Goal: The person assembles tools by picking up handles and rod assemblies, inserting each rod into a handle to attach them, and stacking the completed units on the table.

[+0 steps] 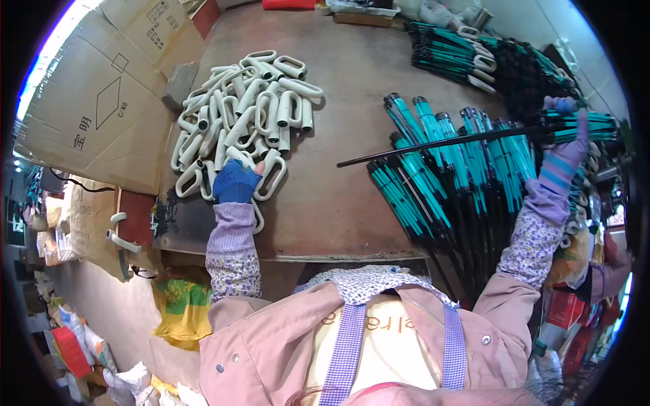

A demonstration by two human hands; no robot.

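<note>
With big piles unfinished, the left hand (235,181) grasps a white handle (272,174) while the right hand (567,139) grips a teal-and-black umbrella frame (474,137).

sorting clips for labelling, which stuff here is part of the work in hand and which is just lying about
In hand: left hand on the white loop handles; right hand gripping a teal-and-black umbrella frame; frame pile.

Lying about: cardboard boxes, yellow-green bag, grey block.
</note>
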